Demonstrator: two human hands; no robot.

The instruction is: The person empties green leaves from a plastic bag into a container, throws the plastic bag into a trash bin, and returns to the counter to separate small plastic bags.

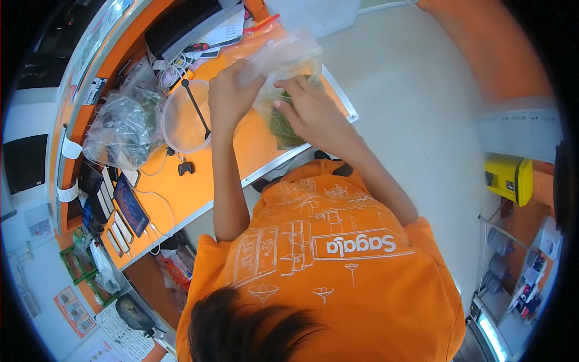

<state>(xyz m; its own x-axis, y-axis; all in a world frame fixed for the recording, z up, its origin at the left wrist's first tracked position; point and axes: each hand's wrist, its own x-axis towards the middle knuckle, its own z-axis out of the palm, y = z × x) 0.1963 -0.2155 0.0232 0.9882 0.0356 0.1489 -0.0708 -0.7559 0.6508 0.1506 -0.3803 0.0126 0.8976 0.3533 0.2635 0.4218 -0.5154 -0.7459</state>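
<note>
A clear plastic bag (304, 49) with green leafy material (282, 128) in its lower part lies over the edge of the orange table. At its upper left side, my left hand (232, 90) has its fingers closed on the plastic film. My right hand (310, 114) rests against the bag over the greens, its thumb and forefinger apart and slightly bent. Left of my left hand stands a round translucent plastic tub (181, 123) with a dark, thin stick-like thing (196, 108) across it.
Crumpled clear plastic bags (123, 123) lie beyond the tub. A small black key-fob-like thing (186, 168) sits on the orange table (175, 196). Several phones and a tablet (131, 205) with cables are at its near left end. A metal edge (274, 164) borders the table on my side.
</note>
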